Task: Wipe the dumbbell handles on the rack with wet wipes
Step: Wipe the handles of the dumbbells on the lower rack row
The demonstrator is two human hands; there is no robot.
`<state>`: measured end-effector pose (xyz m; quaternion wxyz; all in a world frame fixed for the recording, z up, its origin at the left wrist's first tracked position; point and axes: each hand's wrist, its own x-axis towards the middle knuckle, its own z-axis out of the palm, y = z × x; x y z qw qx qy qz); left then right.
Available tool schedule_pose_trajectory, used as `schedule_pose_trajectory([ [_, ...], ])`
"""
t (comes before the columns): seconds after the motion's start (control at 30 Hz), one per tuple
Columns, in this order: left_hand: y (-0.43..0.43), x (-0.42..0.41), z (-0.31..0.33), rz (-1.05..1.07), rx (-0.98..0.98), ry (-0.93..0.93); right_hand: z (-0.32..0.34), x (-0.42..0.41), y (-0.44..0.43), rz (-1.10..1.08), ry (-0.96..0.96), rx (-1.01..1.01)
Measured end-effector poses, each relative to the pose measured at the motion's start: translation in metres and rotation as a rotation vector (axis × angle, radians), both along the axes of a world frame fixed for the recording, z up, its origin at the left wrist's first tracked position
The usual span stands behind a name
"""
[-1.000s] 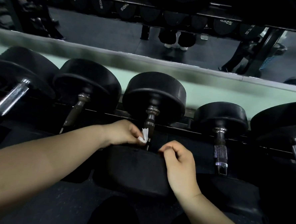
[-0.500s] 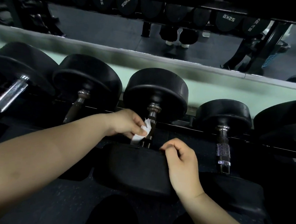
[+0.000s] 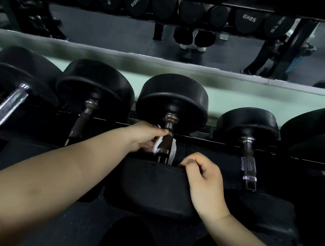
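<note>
A black dumbbell lies on the rack in front of me, and its metal handle runs away from me between its two round heads. A white wet wipe is wrapped round that handle; a strip of it also shows on the handle's right side. My left hand grips the wipe against the handle from the left. My right hand rests on the dumbbell's near head, with its fingers loosely curled and nothing in them.
More black dumbbells lie side by side on the rack: two to the left and one with a knurled handle to the right. A pale green ledge runs behind them, below a mirror that reflects another rack.
My left hand has slid up the handle toward the far head, and the wipe now wraps further round the handle. My right hand has stayed on the near head.
</note>
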<state>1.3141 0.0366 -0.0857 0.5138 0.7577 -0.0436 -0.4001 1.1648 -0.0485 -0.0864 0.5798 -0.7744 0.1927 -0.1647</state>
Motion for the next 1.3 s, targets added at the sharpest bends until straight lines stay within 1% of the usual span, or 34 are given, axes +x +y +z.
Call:
schedule_pose_trajectory([
  [0.1,0.003,0.006,0.003,0.041,-0.088,0.103,0.000,0.001,0.001,-0.023,-0.008,-0.015],
  [0.2,-0.002,0.015,0.006,0.145,-0.144,0.108,-0.002,0.002,0.001,-0.032,-0.017,-0.014],
  [0.27,-0.005,0.017,0.008,0.149,-0.133,0.094,-0.001,0.002,0.001,-0.036,-0.022,-0.013],
  [0.33,-0.001,0.011,0.006,0.051,-0.058,0.047,-0.001,0.001,0.001,-0.033,-0.024,-0.013],
  [0.43,0.013,-0.003,0.000,-0.172,0.115,-0.056,-0.001,0.000,0.001,-0.007,-0.024,-0.010],
  [0.5,0.019,-0.006,0.000,-0.241,0.162,-0.092,0.000,-0.001,0.000,0.008,-0.025,-0.014],
  [0.57,0.017,-0.002,0.001,-0.175,0.116,-0.081,-0.001,-0.001,-0.001,0.010,-0.028,-0.022],
  [0.67,0.003,0.006,0.003,0.075,0.012,-0.075,0.000,-0.001,0.000,0.015,-0.038,-0.048],
  [0.73,-0.003,0.011,0.003,0.133,-0.027,-0.067,-0.001,0.000,0.001,0.006,-0.043,-0.047],
  [0.77,-0.002,0.011,0.003,0.116,-0.029,-0.059,-0.002,0.000,0.001,-0.002,-0.044,-0.044],
  [0.83,0.007,0.008,0.004,-0.004,0.022,-0.056,-0.004,0.000,0.000,-0.013,-0.050,-0.039],
  [0.93,0.025,-0.008,0.006,-0.252,0.187,-0.175,-0.006,-0.002,0.001,-0.039,-0.065,-0.042],
  [1.03,0.028,-0.014,0.004,-0.288,0.202,-0.235,-0.005,-0.001,0.002,-0.047,-0.090,-0.038],
  [1.1,0.020,-0.010,0.004,-0.251,0.128,-0.184,-0.005,0.000,0.002,-0.044,-0.089,-0.044],
  [1.13,0.015,-0.006,0.003,-0.187,0.066,-0.138,-0.005,0.000,0.001,-0.043,-0.086,-0.044],
  [1.23,0.000,0.006,-0.001,0.110,-0.153,0.025,-0.006,0.000,0.001,-0.039,-0.085,-0.041],
  [1.27,-0.002,0.010,-0.004,0.150,-0.182,0.047,-0.006,0.000,0.001,-0.038,-0.085,-0.040],
  [1.3,-0.001,0.012,-0.006,0.133,-0.176,0.042,-0.007,-0.001,0.001,-0.039,-0.084,-0.041],
])
